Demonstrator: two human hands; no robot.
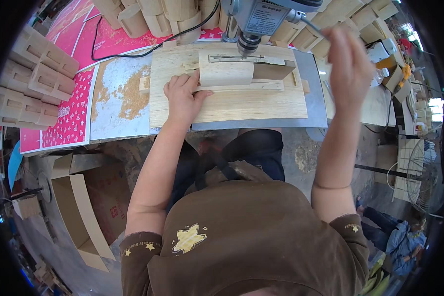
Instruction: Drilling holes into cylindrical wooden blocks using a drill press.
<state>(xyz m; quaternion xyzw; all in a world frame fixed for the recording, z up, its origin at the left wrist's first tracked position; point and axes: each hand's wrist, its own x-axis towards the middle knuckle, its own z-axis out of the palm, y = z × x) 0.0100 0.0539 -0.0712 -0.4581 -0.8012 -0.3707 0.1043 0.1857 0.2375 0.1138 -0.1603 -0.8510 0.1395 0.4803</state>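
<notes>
A curved pale wooden block (227, 74) with a long slot along its far side lies on a plywood board (251, 106). My left hand (185, 96) grips the block's left end, thumb along the near edge and fingers bent at its far corner. Above the slot hangs the chuck (248, 44) of a grey bench drill (269, 17); whether a bit touches the wood I cannot make out. Raised at the right, my right hand (350, 66) is slightly blurred, its fingers closed around the end of the drill's feed lever (313, 25).
Similar wooden pieces stand stacked at the left (49, 81) and along the back. Sawdust (133, 93) covers part of the table left of the board. A black cable (158, 47) crosses behind it. An open cardboard box (79, 207) sits on the floor; another person (399, 241) is at the lower right.
</notes>
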